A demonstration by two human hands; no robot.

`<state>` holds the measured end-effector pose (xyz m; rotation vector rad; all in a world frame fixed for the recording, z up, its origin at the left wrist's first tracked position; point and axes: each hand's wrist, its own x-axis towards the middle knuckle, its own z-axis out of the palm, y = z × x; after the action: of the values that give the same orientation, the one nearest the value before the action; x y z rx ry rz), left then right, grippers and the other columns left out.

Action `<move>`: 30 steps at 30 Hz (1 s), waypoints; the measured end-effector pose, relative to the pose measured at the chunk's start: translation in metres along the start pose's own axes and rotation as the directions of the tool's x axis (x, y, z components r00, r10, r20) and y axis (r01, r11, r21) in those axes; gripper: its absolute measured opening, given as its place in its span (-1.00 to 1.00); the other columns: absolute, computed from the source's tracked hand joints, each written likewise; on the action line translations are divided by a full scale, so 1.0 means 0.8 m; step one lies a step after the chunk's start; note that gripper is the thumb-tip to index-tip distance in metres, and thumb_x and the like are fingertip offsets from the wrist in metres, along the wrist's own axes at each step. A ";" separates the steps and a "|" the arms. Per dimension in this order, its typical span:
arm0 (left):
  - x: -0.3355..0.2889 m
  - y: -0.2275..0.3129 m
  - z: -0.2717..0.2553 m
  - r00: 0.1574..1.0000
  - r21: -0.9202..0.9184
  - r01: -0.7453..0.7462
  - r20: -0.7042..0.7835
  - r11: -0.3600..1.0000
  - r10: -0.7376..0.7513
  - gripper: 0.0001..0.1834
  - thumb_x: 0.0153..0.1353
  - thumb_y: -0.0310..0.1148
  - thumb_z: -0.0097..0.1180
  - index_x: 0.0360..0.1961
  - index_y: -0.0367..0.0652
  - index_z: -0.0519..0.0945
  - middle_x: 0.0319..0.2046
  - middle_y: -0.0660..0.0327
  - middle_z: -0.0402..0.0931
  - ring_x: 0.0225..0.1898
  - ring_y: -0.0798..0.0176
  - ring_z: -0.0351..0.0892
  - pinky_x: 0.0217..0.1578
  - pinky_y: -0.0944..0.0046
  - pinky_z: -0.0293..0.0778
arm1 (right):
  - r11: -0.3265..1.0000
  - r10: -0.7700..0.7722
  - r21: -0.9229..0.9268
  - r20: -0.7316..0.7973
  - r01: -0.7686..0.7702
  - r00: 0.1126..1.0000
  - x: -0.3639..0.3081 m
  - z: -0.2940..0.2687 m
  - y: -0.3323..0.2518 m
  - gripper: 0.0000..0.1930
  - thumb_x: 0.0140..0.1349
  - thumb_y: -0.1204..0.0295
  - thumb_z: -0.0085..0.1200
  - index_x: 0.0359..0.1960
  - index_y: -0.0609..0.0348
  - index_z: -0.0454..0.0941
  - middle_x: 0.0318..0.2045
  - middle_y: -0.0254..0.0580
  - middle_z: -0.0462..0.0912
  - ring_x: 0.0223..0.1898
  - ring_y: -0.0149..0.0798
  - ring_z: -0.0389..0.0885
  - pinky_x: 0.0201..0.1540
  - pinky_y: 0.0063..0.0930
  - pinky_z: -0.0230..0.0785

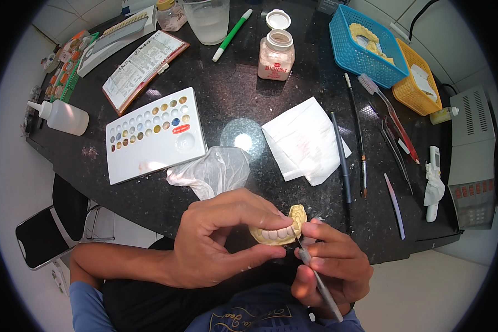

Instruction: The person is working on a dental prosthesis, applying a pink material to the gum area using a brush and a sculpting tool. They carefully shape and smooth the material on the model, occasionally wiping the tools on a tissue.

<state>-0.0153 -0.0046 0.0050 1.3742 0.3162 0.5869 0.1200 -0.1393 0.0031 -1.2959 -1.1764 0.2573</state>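
Between the fingers of my left hand point(221, 238) is a yellow plaster dental model point(297, 216), held just off the table's near edge. A row of whitish-pink teeth point(281, 233) runs along its front. My right hand point(337, 263) grips a slim metal carving tool point(322, 290) like a pen, its tip against the teeth at the row's right end. Part of the model is hidden behind my left fingers. Beyond my hands lie a crumpled clear plastic bag point(221, 171) and a folded white tissue point(301, 141).
A white palette point(149, 157) with small coloured wells lies left. An open powder jar point(276, 55), a green marker point(232, 36) and a water cup point(206, 22) stand or lie far back. Brushes point(363, 166), tweezers point(395, 152) and a blue basket point(365, 66) are at right.
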 end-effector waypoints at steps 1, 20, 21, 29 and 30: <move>0.000 0.000 0.000 1.000 -0.003 0.002 -0.001 1.000 -0.002 -0.64 -0.10 -0.68 0.39 -0.20 -0.35 0.62 -0.24 0.03 0.56 -0.10 0.17 0.56 -0.09 0.26 0.49 | 1.000 0.001 -0.006 0.004 -0.001 1.000 0.000 0.000 0.000 -0.73 -0.01 0.44 0.39 -0.31 0.21 0.55 -0.42 -0.14 0.66 -0.16 0.01 0.69 -0.08 -0.10 0.60; 0.000 -0.001 -0.001 1.000 0.020 -0.014 -0.003 1.000 0.014 -0.66 -0.09 -0.68 0.39 -0.22 -0.34 0.62 -0.24 0.04 0.55 -0.09 0.16 0.56 -0.08 0.25 0.49 | 1.000 -0.007 -0.019 0.017 0.007 1.000 0.002 0.001 0.000 -0.73 -0.01 0.43 0.39 -0.32 0.22 0.55 -0.43 -0.13 0.66 -0.16 0.02 0.69 -0.07 -0.10 0.59; 0.000 -0.001 -0.001 1.000 0.022 -0.019 -0.002 1.000 0.020 -0.66 -0.09 -0.68 0.39 -0.22 -0.34 0.62 -0.24 0.05 0.55 -0.09 0.16 0.56 -0.08 0.25 0.49 | 1.000 -0.007 -0.023 0.019 0.007 1.000 0.002 0.001 -0.001 -0.73 -0.01 0.44 0.39 -0.32 0.22 0.55 -0.42 -0.13 0.66 -0.16 0.02 0.69 -0.06 -0.10 0.59; 0.001 -0.002 0.000 0.999 0.026 -0.032 -0.010 0.999 0.033 -0.66 -0.11 -0.67 0.40 -0.24 -0.33 0.63 -0.25 0.06 0.56 -0.11 0.16 0.55 -0.09 0.24 0.48 | 1.000 0.010 0.025 -0.004 -0.010 1.000 -0.001 -0.001 -0.001 -0.73 -0.04 0.48 0.39 -0.32 0.22 0.55 -0.42 -0.12 0.67 -0.15 0.04 0.69 -0.05 -0.09 0.58; 0.001 -0.002 0.000 0.999 0.023 -0.031 -0.011 0.999 0.031 -0.66 -0.11 -0.67 0.40 -0.24 -0.33 0.63 -0.25 0.06 0.56 -0.11 0.16 0.55 -0.09 0.24 0.48 | 1.000 0.005 0.016 0.005 -0.005 1.000 0.000 -0.001 0.000 -0.73 -0.04 0.49 0.39 -0.32 0.22 0.55 -0.42 -0.12 0.67 -0.15 0.05 0.69 -0.05 -0.09 0.58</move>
<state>-0.0146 -0.0043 0.0036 1.3998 0.3121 0.6191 0.1205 -0.1400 0.0034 -1.2850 -1.1735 0.2726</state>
